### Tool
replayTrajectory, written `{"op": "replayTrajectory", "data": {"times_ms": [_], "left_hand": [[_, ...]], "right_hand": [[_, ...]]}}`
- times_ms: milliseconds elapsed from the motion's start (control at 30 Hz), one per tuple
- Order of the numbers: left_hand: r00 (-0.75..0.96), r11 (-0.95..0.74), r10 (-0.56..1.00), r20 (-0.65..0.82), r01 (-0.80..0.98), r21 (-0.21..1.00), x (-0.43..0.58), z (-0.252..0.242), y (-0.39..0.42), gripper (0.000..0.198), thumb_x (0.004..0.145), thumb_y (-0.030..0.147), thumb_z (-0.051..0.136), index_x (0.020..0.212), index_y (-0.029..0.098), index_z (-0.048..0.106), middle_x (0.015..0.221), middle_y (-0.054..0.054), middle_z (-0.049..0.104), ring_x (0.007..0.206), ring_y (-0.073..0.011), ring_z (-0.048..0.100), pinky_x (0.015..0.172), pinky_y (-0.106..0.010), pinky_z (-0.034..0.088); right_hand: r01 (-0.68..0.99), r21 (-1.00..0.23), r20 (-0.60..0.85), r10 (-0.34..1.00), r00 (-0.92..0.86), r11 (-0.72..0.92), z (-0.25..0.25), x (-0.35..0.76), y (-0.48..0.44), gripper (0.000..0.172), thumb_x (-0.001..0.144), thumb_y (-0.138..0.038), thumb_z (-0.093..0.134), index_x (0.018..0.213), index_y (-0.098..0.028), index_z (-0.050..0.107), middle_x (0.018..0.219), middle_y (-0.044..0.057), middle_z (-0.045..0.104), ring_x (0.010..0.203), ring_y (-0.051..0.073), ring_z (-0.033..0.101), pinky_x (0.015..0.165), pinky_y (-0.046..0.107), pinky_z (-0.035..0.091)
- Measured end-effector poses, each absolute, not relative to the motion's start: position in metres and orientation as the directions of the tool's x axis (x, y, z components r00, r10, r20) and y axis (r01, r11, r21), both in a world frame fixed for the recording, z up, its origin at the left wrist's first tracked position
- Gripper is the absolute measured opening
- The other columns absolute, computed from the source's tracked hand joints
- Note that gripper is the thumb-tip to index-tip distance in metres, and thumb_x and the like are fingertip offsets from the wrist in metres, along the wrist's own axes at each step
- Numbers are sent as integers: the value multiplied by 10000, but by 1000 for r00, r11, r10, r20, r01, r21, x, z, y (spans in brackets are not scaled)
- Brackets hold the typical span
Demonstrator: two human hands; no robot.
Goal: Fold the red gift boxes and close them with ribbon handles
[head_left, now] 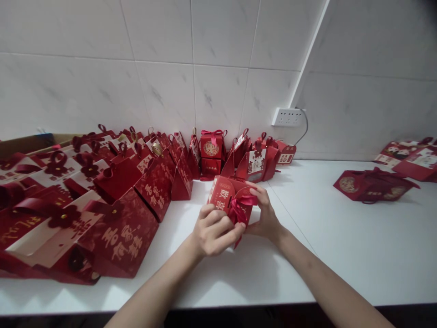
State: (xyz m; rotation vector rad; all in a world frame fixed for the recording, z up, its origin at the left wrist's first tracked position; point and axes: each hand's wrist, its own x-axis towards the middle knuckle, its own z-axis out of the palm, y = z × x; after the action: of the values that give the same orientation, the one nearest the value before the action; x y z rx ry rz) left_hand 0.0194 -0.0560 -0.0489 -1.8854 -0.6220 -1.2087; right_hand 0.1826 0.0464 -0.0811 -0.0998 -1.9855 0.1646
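Between my two hands is a small red gift box [222, 190] with pale lettering, held tilted above the white table. A bright pink-red ribbon bow [241, 207] is tied on its face. My left hand [216, 230] grips the near left side, its fingers curled against the box beside the bow. From the right, my right hand [264, 212] holds the other edge, thumb and fingers around the corner. Parts of the box lie hidden behind my left fingers.
Many red gift boxes [124, 228] with ribbon loops crowd the left side. Several more stand along the tiled wall, including a bow-tied box [212, 148]. A dark red box [373, 184] lies at right on the white table [341, 255]. A power strip [287, 117] hangs on the wall.
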Motion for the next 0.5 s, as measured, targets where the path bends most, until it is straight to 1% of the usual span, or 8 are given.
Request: {"op": "replayTrajectory", "data": {"times_ms": [133,267,400,500], "left_hand": [[467,-579,-4,884,720,-383,20,-42,-65,156,863,95,507,833,147,651,556,34,554,622,-115,474,665,-282,384],[471,-588,17,882,718,-372,21,-39,-68,164,863,99,505,833,154,656,564,40,555,632,-113,475,656,-281,391],[475,-599,15,880,709,-373,20,-38,-69,145,840,76,532,826,148,658,572,41,554,635,-111,477,642,-276,393],[473,-597,41,880,718,-358,19,-37,-71,159,856,73,522,823,153,655,565,42,553,644,-112,482,641,-271,399]], "right_hand": [[8,-101,924,97,-371,995,-76,185,43,960,662,-408,785,1447,-299,244,1383,143,381,1244,338,445,936,554,475],[15,-88,929,87,-361,996,-74,187,42,972,650,-444,794,1445,-317,249,1397,133,383,1243,349,451,933,563,474],[5,-81,929,77,-362,997,-73,187,42,956,671,-441,782,1452,-306,248,1403,130,378,1258,338,441,944,551,477],[3,-76,929,72,-363,997,-71,186,41,955,670,-426,785,1452,-300,253,1402,135,382,1258,338,443,945,551,481]]}}
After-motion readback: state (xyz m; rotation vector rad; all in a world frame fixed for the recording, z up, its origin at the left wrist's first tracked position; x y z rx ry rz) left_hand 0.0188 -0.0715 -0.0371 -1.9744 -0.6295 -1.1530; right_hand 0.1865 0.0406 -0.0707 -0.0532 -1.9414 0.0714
